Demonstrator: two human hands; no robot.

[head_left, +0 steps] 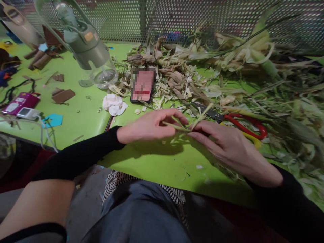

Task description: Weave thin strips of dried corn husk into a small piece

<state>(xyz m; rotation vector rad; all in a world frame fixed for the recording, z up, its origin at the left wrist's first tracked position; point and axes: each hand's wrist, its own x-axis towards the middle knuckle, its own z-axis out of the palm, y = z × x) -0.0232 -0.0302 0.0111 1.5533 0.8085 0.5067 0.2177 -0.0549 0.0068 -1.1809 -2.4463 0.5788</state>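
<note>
Over the green tabletop I hold thin strips of pale green corn husk [204, 114] that cross between my fingertips. My right hand [226, 143] is closed, its thumb and index finger pinching the strips where they meet. My left hand [153, 125] has its fingers curled around the left end of a strip, the thumb pressed near it. Several loose ends hang just below the fingertips. Just beyond my right hand lie scissors with dark blades and a red handle [262, 130]; a yellow handle [254, 140] shows beside it, partly hidden by the hand.
A heap of dry corn husks [177, 81] spreads across the back and right. A phone [143, 86], a crumpled tissue [115, 104] and a clear-bottomed bottle [88, 47] stand or lie ahead. At left are a purple box [21, 103] and a white cable [42, 131]. A perforated screen [121, 20] borders the back.
</note>
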